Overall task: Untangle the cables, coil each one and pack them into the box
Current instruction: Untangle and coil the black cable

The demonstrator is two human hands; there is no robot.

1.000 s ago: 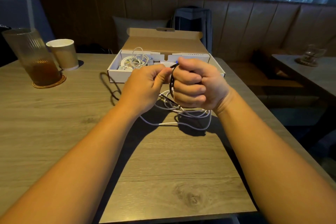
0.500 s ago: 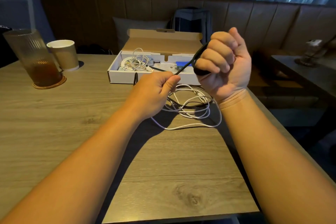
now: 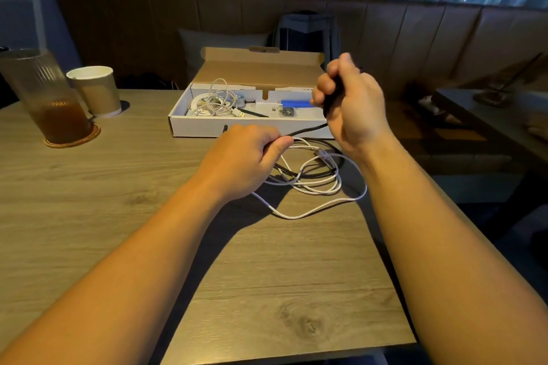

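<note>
Head view, looking down over a grey-brown wood-grain table [image 3: 118, 216]. Thick black round cable [image 3: 308, 129] stretched taut between both hands, long axis running from low left up to the right, in front of the box's near wall. Left hand [image 3: 243, 160] low over the table, thumb and fingers pinched on the lower end of that stretch. Right hand [image 3: 351, 104] raised higher, fist clenched around black turns of the same cable, motion-blurred, so number of turns impossible to tell. More of the black cable lying on the table in a curved loop below the right wrist, tangled with a thin white braided cable [image 3: 314, 187] spread in loose overlapping loops, one long strand trailing toward the near left and partly hidden under the left wrist. Where black and white cross, order of layers hard to make out. Shallow white cardboard box with brown open lid [image 3: 195, 127] just beyond the hands, long side across the table, lid flap tilted back. Inside at the left, a loosely bundled white cable [image 3: 212, 101] with a gold-tipped plug pointing right; toward the right, a small blue object [image 3: 295, 103] and a small dark item, too small to identify, the right end of the box hidden behind the right hand. Far left, a ribbed glass of brown drink [image 3: 44, 98] on a round coaster, cut off by the frame edge, with a tan paper cup [image 3: 95, 89] just beside it.
</note>
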